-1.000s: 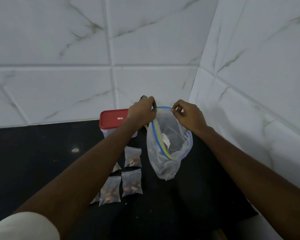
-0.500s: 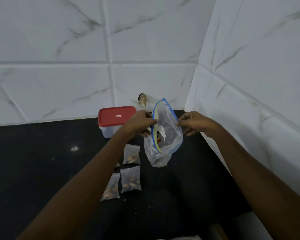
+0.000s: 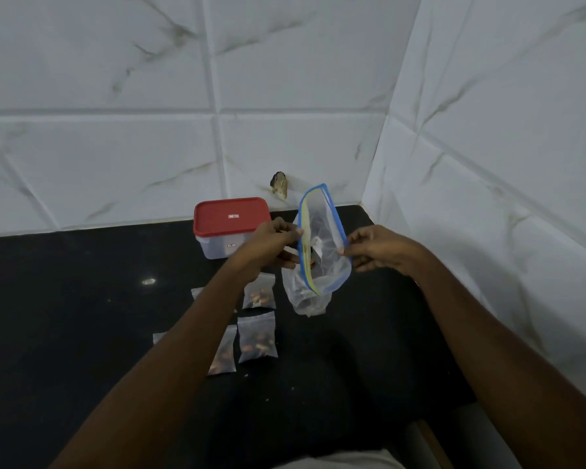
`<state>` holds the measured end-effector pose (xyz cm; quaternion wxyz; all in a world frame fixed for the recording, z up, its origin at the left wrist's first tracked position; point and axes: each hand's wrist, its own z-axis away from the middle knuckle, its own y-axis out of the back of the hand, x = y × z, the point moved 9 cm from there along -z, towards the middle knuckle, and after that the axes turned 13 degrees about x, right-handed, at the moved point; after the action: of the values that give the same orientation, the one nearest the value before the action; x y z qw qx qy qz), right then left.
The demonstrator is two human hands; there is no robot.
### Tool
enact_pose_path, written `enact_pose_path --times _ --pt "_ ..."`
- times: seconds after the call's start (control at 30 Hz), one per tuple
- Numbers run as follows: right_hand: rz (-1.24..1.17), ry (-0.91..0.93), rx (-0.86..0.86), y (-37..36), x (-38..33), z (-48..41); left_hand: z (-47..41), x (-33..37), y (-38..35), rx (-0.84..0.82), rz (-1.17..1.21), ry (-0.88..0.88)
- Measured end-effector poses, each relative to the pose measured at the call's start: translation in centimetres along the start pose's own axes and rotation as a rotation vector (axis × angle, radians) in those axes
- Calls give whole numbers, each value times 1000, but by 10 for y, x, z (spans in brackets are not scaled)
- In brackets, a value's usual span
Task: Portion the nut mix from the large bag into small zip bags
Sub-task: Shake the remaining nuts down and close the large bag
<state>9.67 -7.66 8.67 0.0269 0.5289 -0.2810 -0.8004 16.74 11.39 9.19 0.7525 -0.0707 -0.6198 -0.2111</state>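
Fingers (image 3: 295, 234) of the left hand (image 3: 271, 247) pinch the left side of the bag mouth, and the right hand (image 3: 384, 253) pinches the right side, so both grip the zip rim and hold it spread open. The black stone counter (image 3: 82, 316) carries everything. Between the two hands the large clear plastic bag with a blue and yellow zip strip (image 3: 325, 269) hangs upright, its base at or just above the counter. Only a few dark bits show near its bottom. Behind the left hand sits a clear plastic box with a red lid (image 3: 232, 216). Beside and under the left forearm lie small clear zip bags (image 3: 257, 338), at least three showing nuts. Most of the portioning looks done. Whether an empty small bag remains I cannot tell.
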Motion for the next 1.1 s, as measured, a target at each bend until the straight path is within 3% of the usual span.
enact_pose_path --times 0.13,0.3,0.43,0.57,0.63,0.73,0.83,1.1 --pt "-165 36 95 1 -10 1 7 -4 -11 -168 37 26" --pt "-203 23 258 8 -13 4 13 0 -20 -154 -49 62" --pt "-226 -38 268 15 -10 5 10 11 -12 7 -66 -2" --pt "-260 1 390 26 -12 4 8 26 3 240 -47 -114" --pt "-389 2 356 22 -13 6 5 25 2 235 111 -37" --pt "-617 -12 159 8 -21 11 0 21 -4 106 353 90" --pt "-704 1 48 4 -28 14 -3 22 -8 24 383 70" --pt "-644 -18 107 5 -36 5 -10 28 3 234 481 60"
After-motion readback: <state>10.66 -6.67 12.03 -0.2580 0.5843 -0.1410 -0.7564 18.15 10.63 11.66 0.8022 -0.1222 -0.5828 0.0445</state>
